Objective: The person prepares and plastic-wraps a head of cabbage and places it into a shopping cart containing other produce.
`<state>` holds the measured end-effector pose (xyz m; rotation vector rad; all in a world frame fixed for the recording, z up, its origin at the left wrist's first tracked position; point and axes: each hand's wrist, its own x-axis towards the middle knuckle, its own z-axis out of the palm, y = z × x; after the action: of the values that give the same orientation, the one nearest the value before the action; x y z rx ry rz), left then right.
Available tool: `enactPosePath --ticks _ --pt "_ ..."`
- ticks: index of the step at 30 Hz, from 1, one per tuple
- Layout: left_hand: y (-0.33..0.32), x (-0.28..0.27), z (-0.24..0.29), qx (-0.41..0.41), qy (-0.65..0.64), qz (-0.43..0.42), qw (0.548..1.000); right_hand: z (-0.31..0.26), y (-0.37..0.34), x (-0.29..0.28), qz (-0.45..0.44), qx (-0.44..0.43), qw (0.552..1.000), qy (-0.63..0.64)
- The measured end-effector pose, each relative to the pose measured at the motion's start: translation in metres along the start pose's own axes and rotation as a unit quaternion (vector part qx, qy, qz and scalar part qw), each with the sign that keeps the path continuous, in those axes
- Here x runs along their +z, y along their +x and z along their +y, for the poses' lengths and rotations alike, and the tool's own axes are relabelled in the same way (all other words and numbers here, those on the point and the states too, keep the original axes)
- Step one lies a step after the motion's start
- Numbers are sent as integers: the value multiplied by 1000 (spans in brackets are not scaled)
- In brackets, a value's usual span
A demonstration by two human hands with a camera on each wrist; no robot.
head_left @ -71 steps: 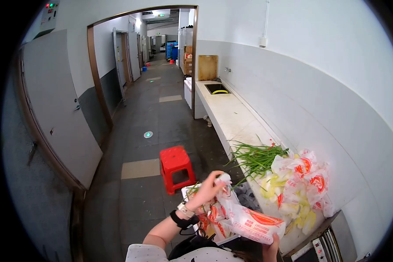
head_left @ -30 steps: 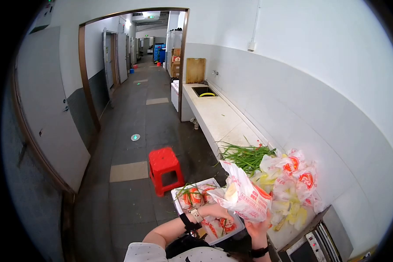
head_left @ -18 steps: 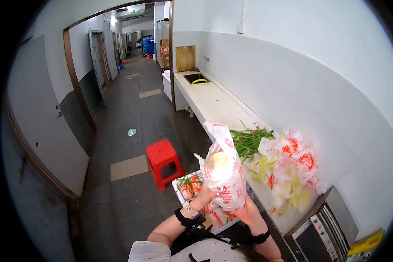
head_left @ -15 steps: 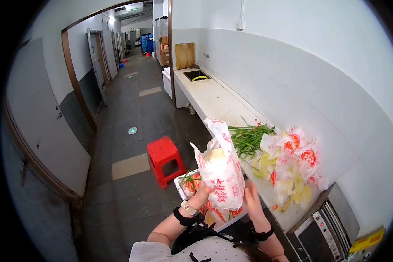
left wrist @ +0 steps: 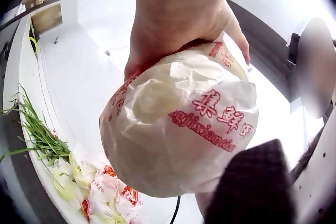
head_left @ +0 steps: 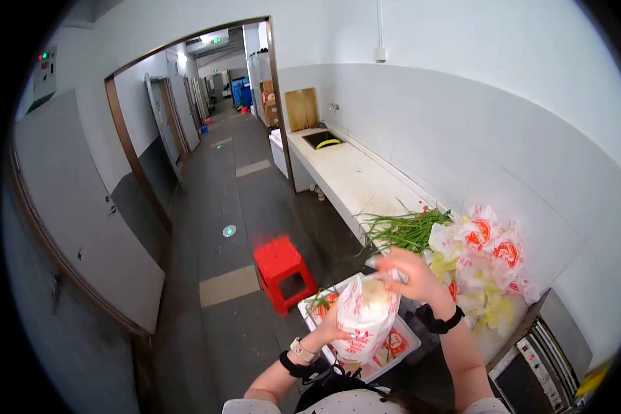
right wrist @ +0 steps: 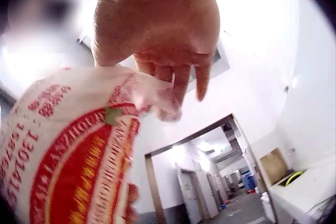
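A white plastic bag with red print stands upright over the foam box, with something pale and rounded showing in its mouth. My left hand grips the bag from its left side. In the left wrist view that hand spans the bag, whose crinkled film lies close round the contents. My right hand is at the top, pinching the bag's edge. The right wrist view shows this hand with a twist of film at its fingers. Similar wrapped bundles lie in the white box below.
A red stool stands left of the box. On the white counter lie long green stalks, crumpled printed bags and pale yellow leaves. A metal appliance is at the right; a sink lies farther back.
The bag has gone from lying sideways to upright, mouth up, and is now lower over the box. My right hand has moved from its side up to its top edge.
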<state>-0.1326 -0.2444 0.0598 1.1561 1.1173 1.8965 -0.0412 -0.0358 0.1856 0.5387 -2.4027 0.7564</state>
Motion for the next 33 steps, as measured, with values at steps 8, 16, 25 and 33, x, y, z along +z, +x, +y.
enactPosePath --ticks 8,16,25,33 --pt "-13 -3 2 -9 -25 86 996 -14 -46 33 199 77 977 -1" --pt "-18 7 11 -64 -69 87 992 -35 -58 37 241 80 899 356" --pt "-16 19 18 -101 -106 97 984 -53 -49 22 66 178 979 72" --pt "-8 24 9 -91 -154 204 963 -63 -54 36 35 -43 994 -96"
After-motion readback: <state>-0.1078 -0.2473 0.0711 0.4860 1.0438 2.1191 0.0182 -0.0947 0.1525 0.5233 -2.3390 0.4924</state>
